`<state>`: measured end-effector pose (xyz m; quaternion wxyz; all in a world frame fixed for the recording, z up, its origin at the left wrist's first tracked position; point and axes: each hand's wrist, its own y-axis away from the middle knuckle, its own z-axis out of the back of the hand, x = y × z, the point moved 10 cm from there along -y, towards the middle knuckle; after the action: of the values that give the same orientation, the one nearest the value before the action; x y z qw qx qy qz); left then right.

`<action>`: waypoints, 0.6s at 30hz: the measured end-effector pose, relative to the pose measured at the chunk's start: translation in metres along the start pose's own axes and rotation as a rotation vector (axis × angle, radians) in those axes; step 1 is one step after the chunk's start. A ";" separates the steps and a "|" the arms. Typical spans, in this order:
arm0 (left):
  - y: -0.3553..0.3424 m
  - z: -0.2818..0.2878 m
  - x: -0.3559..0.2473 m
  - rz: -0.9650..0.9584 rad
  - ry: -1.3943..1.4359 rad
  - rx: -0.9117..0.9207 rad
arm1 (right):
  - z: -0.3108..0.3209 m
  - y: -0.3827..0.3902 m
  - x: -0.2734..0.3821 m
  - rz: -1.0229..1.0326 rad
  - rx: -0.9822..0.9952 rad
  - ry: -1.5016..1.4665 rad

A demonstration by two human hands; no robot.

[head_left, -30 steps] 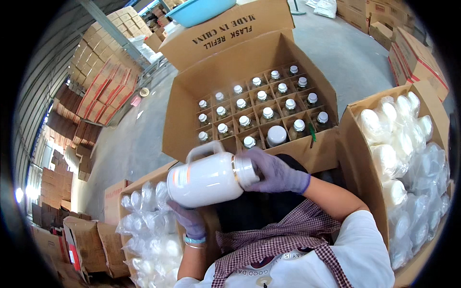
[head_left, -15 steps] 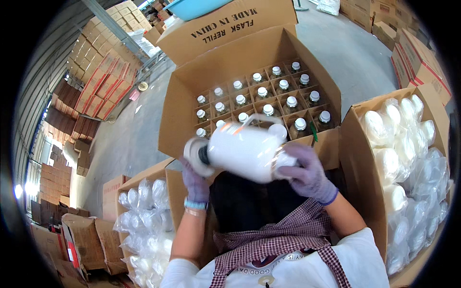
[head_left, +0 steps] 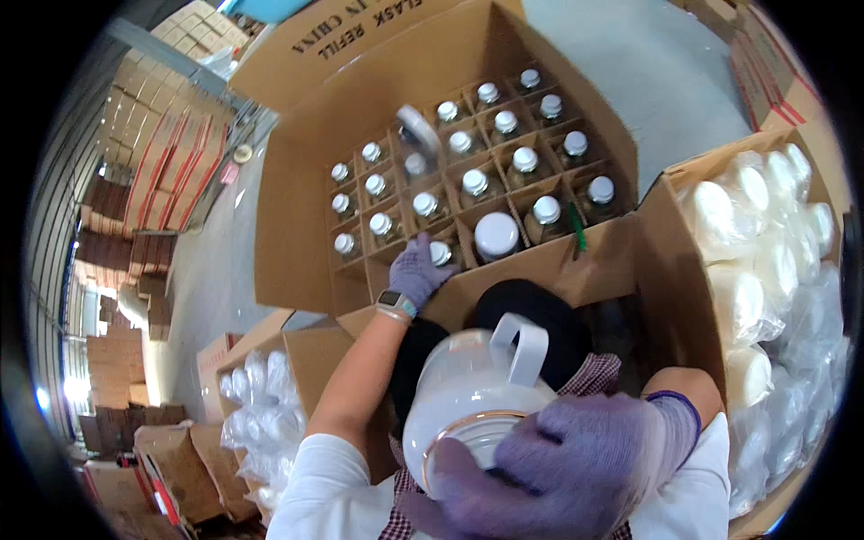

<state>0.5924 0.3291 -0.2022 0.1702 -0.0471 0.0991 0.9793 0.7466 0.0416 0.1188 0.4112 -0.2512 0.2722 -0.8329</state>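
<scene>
My right hand [head_left: 576, 459], in a purple knit glove, grips a glossy white flask shell [head_left: 481, 378] close to me. The shell has a side handle and a gold-coloured band round its open end, which is tilted toward me. My gloved left hand [head_left: 418, 273] reaches into the near row of a divided carton [head_left: 297, 225], its fingers closed about a white-capped flask refill [head_left: 440, 253]. A wide white lid [head_left: 496, 236] sits in the cell to the right. Farther in, a pale ring-shaped part [head_left: 418, 132], blurred, lies or moves over the refills.
Several white-capped refills [head_left: 525, 159] stand in cardboard cells; a green strip [head_left: 577, 227] hangs there. A carton of bagged white parts [head_left: 742, 297] is at right, another with bagged pieces [head_left: 261, 387] at left. Stacked cartons [head_left: 175, 171] stand behind.
My left hand has left the shell and the ring-shaped part it held, and reached into the carton. The right hand has drawn the shell toward me and turned it. The view has shifted.
</scene>
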 end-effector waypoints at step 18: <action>0.223 0.259 -0.019 -0.278 0.286 -0.543 | 0.057 0.047 -0.092 -0.595 -0.461 -0.387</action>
<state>0.5181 0.1715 0.0926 0.2677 -0.2405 -0.1501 0.9209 0.8579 0.0789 0.1116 0.1296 -0.5561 0.2848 -0.7700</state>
